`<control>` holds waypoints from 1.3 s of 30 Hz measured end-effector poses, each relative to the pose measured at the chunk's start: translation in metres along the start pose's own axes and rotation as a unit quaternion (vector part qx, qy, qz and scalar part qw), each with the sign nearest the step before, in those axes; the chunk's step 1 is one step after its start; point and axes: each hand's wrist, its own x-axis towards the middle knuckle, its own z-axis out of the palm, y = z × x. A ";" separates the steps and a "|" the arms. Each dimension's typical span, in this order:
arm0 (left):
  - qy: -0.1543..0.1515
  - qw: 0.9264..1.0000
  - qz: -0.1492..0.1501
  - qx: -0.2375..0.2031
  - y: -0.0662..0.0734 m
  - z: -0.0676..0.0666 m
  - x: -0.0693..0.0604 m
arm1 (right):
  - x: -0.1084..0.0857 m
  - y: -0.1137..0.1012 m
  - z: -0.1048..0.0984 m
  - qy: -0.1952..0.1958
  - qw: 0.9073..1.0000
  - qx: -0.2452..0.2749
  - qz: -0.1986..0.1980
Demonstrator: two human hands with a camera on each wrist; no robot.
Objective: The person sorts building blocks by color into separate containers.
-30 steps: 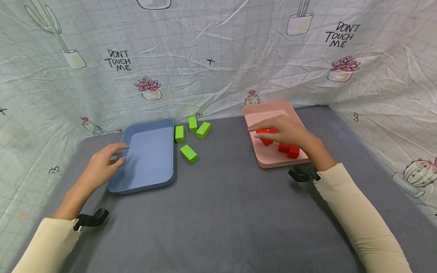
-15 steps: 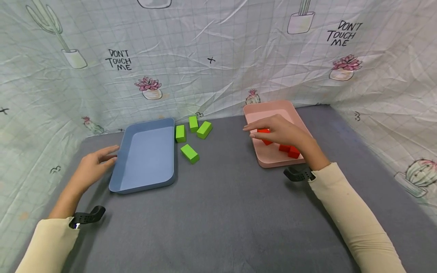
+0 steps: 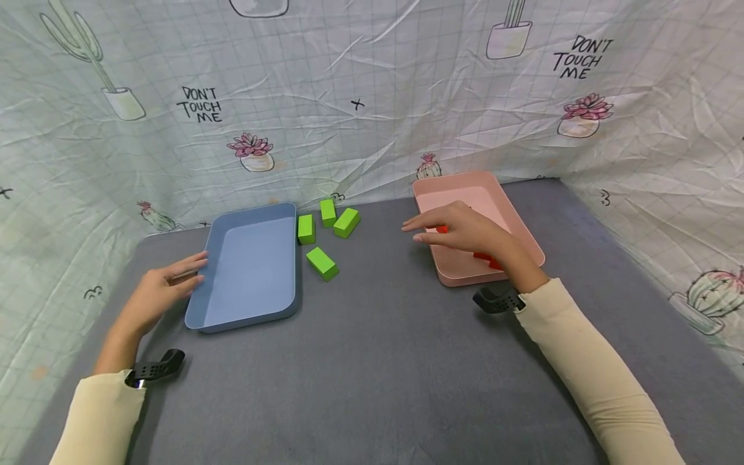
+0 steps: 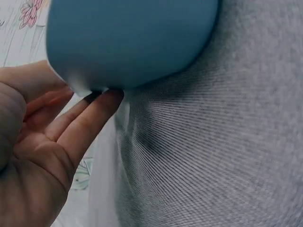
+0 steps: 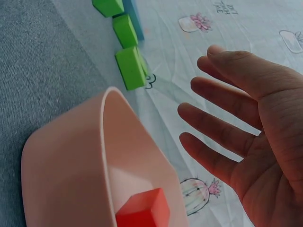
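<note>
My left hand (image 3: 152, 296) is at the left rim of the empty blue tray (image 3: 250, 265), with its fingers nearly straight. In the left wrist view its fingertips (image 4: 111, 99) lie close against the edge of the blue tray (image 4: 132, 42); whether they press on it I cannot tell. My right hand (image 3: 462, 229), fingers spread and holding nothing, hovers over the left part of the pink tray (image 3: 473, 274). Red blocks (image 3: 494, 264) lie in that tray, partly hidden by the hand; one red block (image 5: 144, 210) shows in the right wrist view.
Several green blocks (image 3: 322, 263) lie on the grey table (image 3: 372, 361) just right of the blue tray. A patterned cloth (image 3: 349, 142) hangs behind the table and along its sides. Each wrist wears a black strap with a mount (image 3: 496, 300).
Over the last second my left hand has drawn back from above the blue tray to its left rim. My right hand has drifted left over the pink tray. Trays and blocks have stayed put.
</note>
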 end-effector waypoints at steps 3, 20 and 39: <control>0.005 0.999 -0.020 -0.036 -0.005 0.001 -0.002 | 0.004 -0.001 0.002 0.001 1.000 -0.003 -0.008; -0.010 0.997 -0.052 -0.052 -0.014 0.001 -0.004 | 0.023 -0.009 0.019 -0.041 0.999 0.014 0.011; -0.012 0.994 -0.067 -0.088 -0.016 0.004 -0.004 | 0.060 -0.006 0.043 -0.008 1.000 0.017 -0.011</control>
